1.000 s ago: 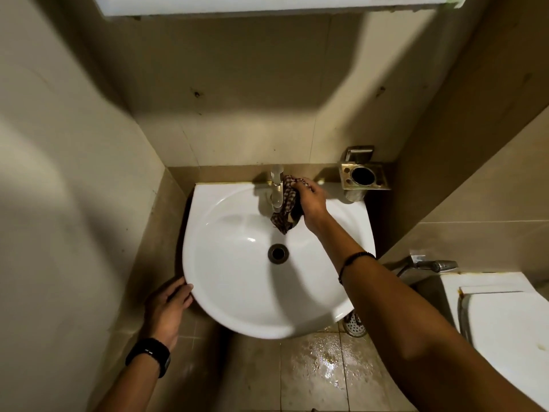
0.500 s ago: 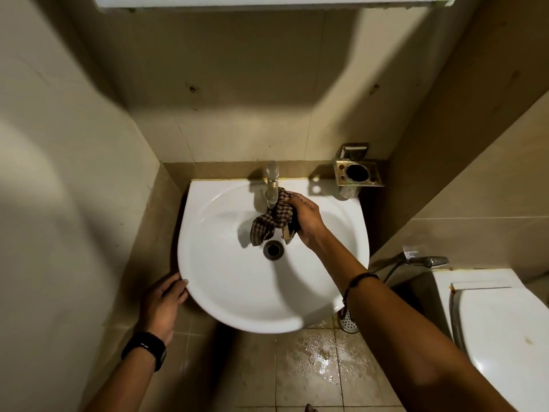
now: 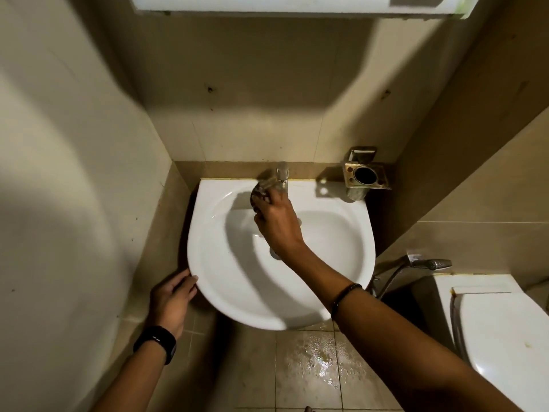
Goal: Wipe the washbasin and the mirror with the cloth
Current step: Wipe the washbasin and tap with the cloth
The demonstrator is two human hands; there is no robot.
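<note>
By tap (image 3: 282, 173), R hand (image 3: 277, 224) mostly hides blurred cloth (image 3: 260, 193).

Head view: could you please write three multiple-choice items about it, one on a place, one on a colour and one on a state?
1. Where is the cloth?
A. on the floor
B. on the back rim of the washbasin, just left of the tap
C. on the toilet lid
2. What colour is the washbasin?
A. white
B. green
C. black
3. What does the left hand do?
A. turns the tap
B. holds the cloth
C. rests on the washbasin's front-left edge

Answers: 1 B, the right hand holds it there; 2 A, the bowl is plain white; 3 C, its fingers lie along the rim.
</note>
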